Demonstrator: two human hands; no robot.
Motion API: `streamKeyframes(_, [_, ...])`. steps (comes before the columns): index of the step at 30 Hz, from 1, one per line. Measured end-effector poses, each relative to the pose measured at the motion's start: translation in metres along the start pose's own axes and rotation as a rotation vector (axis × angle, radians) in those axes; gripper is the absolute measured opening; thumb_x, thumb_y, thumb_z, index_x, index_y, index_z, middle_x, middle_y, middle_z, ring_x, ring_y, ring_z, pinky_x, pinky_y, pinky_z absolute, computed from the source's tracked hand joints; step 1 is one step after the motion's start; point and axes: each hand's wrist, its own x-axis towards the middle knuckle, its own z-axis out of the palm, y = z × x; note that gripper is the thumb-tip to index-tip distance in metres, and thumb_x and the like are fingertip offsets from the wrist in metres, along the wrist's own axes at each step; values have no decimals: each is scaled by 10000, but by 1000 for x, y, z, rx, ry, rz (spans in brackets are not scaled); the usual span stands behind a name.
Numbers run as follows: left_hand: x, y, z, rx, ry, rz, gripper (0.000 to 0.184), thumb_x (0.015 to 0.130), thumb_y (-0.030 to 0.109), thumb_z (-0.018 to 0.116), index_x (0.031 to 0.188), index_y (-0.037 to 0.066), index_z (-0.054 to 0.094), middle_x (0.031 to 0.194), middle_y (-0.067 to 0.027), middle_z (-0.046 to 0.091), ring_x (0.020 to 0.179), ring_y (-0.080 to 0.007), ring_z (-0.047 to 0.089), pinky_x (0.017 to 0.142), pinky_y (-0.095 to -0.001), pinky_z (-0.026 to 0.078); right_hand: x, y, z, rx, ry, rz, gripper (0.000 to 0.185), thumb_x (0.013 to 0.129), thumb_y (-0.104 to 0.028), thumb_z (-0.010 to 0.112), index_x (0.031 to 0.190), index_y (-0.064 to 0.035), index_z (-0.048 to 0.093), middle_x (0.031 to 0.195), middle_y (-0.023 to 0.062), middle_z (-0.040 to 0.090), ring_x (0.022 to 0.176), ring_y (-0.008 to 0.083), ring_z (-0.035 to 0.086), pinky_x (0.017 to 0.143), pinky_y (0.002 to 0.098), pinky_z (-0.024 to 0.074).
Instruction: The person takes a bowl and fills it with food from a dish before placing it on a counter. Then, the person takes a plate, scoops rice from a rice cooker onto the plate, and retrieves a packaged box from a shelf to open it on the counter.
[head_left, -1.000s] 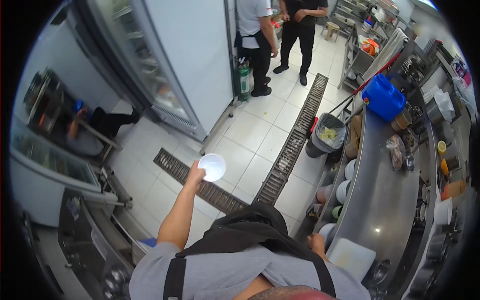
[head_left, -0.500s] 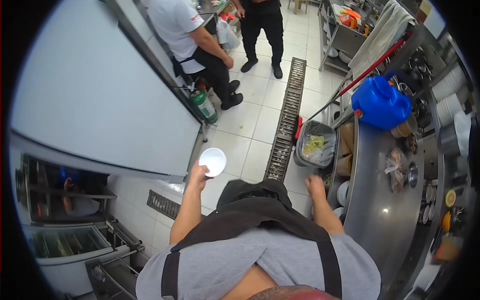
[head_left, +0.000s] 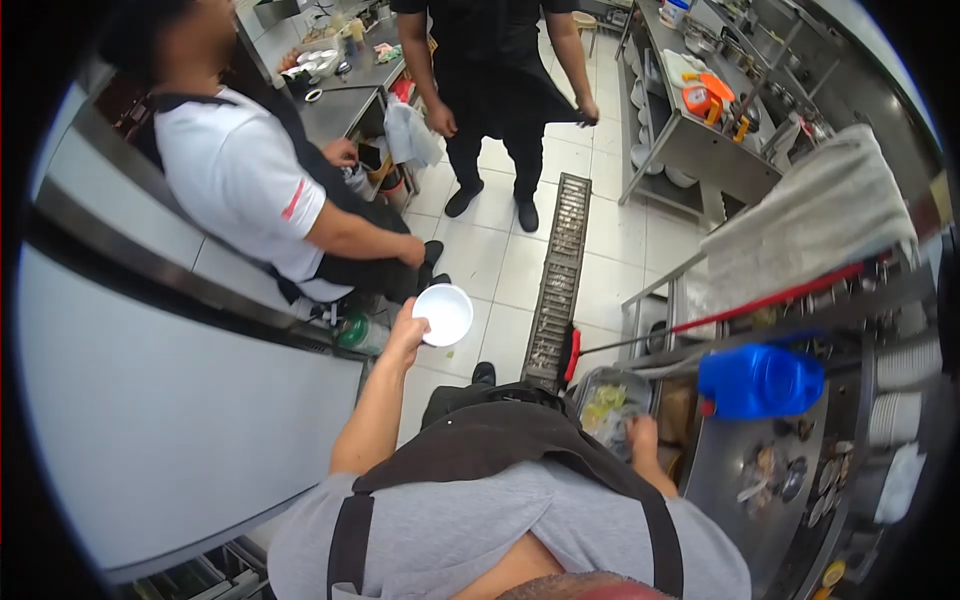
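A small white bowl (head_left: 446, 316) is held out in front of me, its hollow side turned up toward the camera, and no contents show. My left hand (head_left: 406, 335) grips its near left rim, thumb at the edge. Low at my right side, my right hand (head_left: 641, 437) hangs with its fingers curled in, and nothing shows in them. It is nearest to the lined waste bin (head_left: 592, 385), which holds yellow-green leafy scraps (head_left: 605, 402).
A co-worker in a white shirt (head_left: 235, 170) stands to the left, another in black (head_left: 490, 60) ahead. A floor drain grate (head_left: 560, 270) runs forward. On the right are a steel counter (head_left: 720, 470), a blue jerrycan (head_left: 760, 382) and a red-handled pole (head_left: 770, 298).
I have moved forward along the floor; the co-workers, counter and bin are closer. My left hand still holds the bowl out. My right hand now hangs beside the bin.
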Motion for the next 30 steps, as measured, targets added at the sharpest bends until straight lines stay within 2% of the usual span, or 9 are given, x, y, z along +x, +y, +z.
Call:
streamKeyframes(7, [183, 133, 136, 217, -215, 69, 503, 615, -33, 444, 1114, -10, 496, 946, -135, 571, 877, -218, 543, 771, -311, 439, 44, -43, -48, 181, -126, 363, 233, 737, -192, 595, 820, 11, 675, 836, 226, 637, 831, 387, 613, 769, 443, 481])
streamKeyframes(12, [276, 169, 196, 150, -317, 101, 515, 608, -32, 440, 1120, -5, 491, 988, -111, 553, 891, -201, 522, 780, -279, 414, 177, -91, -61, 196, -202, 116, 240, 736, -205, 610, 830, 7, 671, 837, 236, 629, 834, 388, 616, 781, 443, 484])
streamKeyframes(18, [352, 143, 211, 173, -158, -81, 553, 579, -33, 449, 1132, -32, 478, 1019, -159, 559, 945, -248, 538, 826, -297, 423, 459, -162, -106, 224, 54, -233, 241, 797, -251, 609, 858, -27, 671, 781, 199, 642, 746, 363, 630, 675, 428, 496])
streamKeyframes(20, [367, 137, 221, 231, -156, -137, 549, 577, -31, 452, 1126, -30, 484, 1005, -159, 561, 938, -248, 539, 818, -299, 423, 520, -212, -173, 312, 55, -239, 247, 820, -272, 603, 891, -46, 671, 760, 160, 655, 695, 317, 640, 652, 399, 500])
streamKeyframes(22, [382, 151, 250, 313, -134, -209, 532, 576, -30, 456, 1106, -21, 502, 963, -158, 569, 917, -251, 540, 798, -305, 426, 573, -260, -233, 424, 202, -430, 248, 829, -268, 604, 936, -53, 665, 794, 154, 662, 716, 311, 643, 679, 381, 502])
streamKeyframes(23, [395, 150, 267, 286, -158, -215, 526, 579, -31, 455, 1102, -19, 505, 958, -158, 571, 921, -253, 541, 803, -306, 426, 598, -286, -264, 479, 120, -370, 279, 826, -273, 616, 1011, -68, 652, 826, 152, 663, 777, 323, 641, 716, 378, 500])
streamKeyframes(27, [461, 168, 350, 235, -318, -161, 491, 609, -44, 427, 1091, -12, 517, 963, -130, 565, 911, -215, 535, 796, -295, 428, 721, -406, -368, 202, 236, -545, 507, 807, -163, 543, 1301, -125, 438, 858, 225, 629, 827, 386, 598, 749, 470, 472])
streamKeyframes(29, [512, 178, 385, 262, -396, -107, 483, 614, -46, 424, 1088, -16, 513, 949, -124, 562, 905, -204, 534, 798, -292, 428, 734, -486, -441, 246, 241, -751, 517, 803, -123, 509, 1313, -119, 423, 834, 229, 620, 810, 388, 591, 728, 485, 462])
streamKeyframes(30, [535, 188, 398, 276, -413, -58, 481, 615, -48, 423, 1086, -19, 510, 940, -121, 560, 899, -200, 533, 796, -293, 429, 745, -516, -453, 319, 364, -940, 527, 806, -126, 512, 1325, -123, 414, 788, 218, 618, 758, 386, 591, 703, 481, 463])
